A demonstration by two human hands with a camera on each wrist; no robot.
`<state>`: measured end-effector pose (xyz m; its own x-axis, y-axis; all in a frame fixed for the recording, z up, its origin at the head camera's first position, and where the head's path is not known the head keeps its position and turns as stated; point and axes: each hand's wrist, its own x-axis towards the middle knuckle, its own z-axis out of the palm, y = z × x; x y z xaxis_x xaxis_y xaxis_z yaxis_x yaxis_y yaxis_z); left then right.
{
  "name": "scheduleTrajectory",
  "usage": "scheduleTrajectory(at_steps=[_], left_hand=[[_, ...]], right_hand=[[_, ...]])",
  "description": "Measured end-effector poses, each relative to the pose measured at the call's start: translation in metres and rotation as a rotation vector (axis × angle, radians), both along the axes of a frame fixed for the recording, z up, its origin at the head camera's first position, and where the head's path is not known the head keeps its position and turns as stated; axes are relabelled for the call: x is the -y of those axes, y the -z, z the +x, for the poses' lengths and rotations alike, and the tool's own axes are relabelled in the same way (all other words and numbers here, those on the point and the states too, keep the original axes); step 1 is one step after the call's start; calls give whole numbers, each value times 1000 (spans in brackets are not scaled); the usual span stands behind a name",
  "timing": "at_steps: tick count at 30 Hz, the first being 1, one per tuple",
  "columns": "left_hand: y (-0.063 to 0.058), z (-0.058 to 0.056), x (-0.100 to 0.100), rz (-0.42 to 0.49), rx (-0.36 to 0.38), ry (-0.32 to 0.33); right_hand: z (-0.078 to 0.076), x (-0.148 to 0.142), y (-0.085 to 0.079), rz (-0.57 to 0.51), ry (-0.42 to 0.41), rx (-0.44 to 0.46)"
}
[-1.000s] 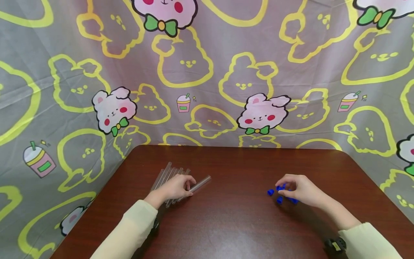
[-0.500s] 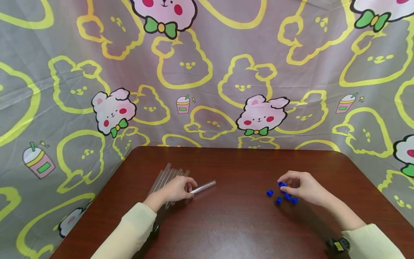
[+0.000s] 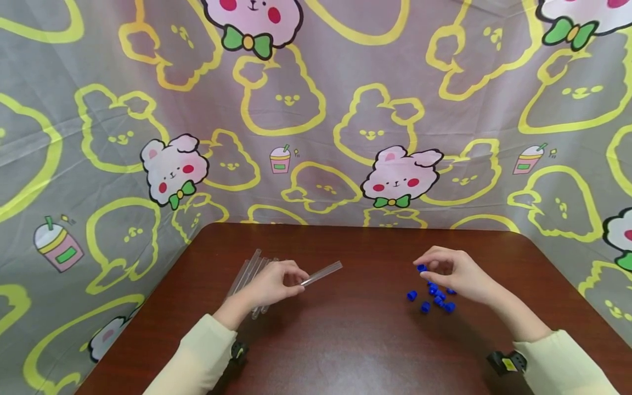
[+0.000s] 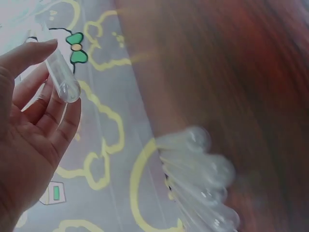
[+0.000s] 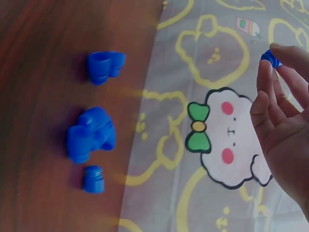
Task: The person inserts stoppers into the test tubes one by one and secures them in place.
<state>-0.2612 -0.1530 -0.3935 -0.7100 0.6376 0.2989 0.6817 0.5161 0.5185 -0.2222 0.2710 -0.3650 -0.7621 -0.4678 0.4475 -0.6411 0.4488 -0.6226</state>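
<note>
My left hand (image 3: pixel 276 285) holds a clear test tube (image 3: pixel 323 272) between thumb and fingers, raised over the table and slanting up to the right. In the left wrist view that tube's rounded bottom end (image 4: pixel 70 91) points toward the camera. Several more test tubes (image 3: pixel 249 274) lie side by side on the table, partly hidden behind the left hand and wrist. On the other side, my right hand (image 3: pixel 459 277) pinches a small blue tube cap (image 3: pixel 422 268) by the fingertips. Beneath it, a loose cluster of blue caps (image 5: pixel 91 140) sits on the table.
The dark red-brown wooden table (image 3: pixel 365 340) carries everything. A patterned cloth (image 3: pixel 316 109) with cartoon rabbits hangs along its back and sides. One blue cap (image 3: pixel 412 295) lies a little left of the others. A black wrist device (image 3: pixel 507 362) shows at the right sleeve.
My left hand has lifted its test tube up and away from the pile, to the right. My right hand has picked a blue cap out of the cluster and raised it.
</note>
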Motion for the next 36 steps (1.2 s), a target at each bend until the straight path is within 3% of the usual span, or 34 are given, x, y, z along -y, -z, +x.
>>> scheduleTrajectory(at_steps=[6,11,21,30,36], left_hand=[[-4,5,-12,56,-40,36],[-5,9,-22,75,9,40],[-14,16,-38,74,62,45],[-18,21,-47,76,76,79],[-16,21,-50,95,123,89]], right_hand=[[1,10,-14,-6,9,17],[0,16,-18,-7,15,24],[3,28,-21,-107,-74,155],[4,38,-23,-130,-108,133],[6,42,-24,-122,-100,114]])
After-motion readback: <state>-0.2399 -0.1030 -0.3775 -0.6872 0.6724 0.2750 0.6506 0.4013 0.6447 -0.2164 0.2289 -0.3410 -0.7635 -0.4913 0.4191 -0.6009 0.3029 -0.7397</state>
